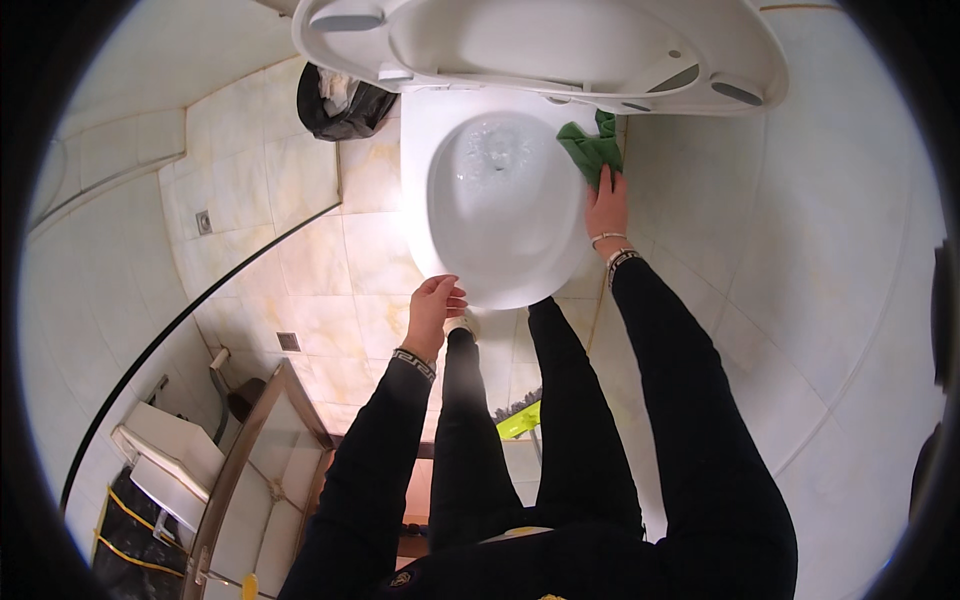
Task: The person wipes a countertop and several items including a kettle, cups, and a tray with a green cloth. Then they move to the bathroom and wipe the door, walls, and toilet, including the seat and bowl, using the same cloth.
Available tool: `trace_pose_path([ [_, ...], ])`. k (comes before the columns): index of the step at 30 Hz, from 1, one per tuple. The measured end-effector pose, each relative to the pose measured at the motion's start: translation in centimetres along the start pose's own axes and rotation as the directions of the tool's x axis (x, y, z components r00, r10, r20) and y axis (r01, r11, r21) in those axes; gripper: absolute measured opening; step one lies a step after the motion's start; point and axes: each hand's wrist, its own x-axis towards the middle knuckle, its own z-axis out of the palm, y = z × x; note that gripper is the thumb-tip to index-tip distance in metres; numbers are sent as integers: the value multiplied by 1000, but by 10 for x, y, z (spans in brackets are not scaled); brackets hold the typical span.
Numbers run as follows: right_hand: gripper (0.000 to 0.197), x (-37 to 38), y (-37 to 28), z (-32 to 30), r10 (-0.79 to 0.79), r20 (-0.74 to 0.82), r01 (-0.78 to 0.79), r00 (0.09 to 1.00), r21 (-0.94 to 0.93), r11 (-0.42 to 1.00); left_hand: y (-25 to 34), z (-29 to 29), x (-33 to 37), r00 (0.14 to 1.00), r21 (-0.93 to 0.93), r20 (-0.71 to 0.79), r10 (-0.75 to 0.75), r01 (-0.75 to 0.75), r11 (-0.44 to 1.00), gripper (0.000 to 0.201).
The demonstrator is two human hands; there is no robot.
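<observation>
A white toilet bowl [500,250] stands below me, with stirred, bubbly water [497,150] in its far part. My right hand [606,208] grips a green cloth [592,150] at the right side of the rim. The cloth is bunched, and part of it hangs over the rim's outer edge. By the bowl's front left edge is my left hand [437,308], its fingers loosely bent with nothing seen in them. Behind the bowl the white toilet seat and lid [545,45] are raised.
A black-lined waste bin [345,105] with white paper inside stands left of the toilet. A dark-edged glass panel [215,285] curves along the left. The tiled wall [760,250] is close on the right. A lime-green broom head [519,420] lies on the floor behind my legs.
</observation>
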Motion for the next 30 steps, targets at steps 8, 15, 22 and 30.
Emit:
trace_pose_path([
  [8, 54, 113, -2, -4, -202, -110, 211, 973, 77, 975, 89, 41, -23, 732, 348, -269, 626, -532, 772, 58],
  [15, 58, -11, 20, -18, -164, 62, 144, 984, 246, 958, 280, 93, -129, -226, 636, 249, 942, -695, -335, 78],
  [22, 40, 8, 40, -37, 322, 212, -383, 923, 606, 698, 312, 97, -150, 77, 575, 406, 911, -796, -189, 50],
  [30, 41, 132, 17, -52, 158, 84, -179, 984, 475, 861, 143, 34, -163, 390, 770, 482, 785, -616, -167, 47],
])
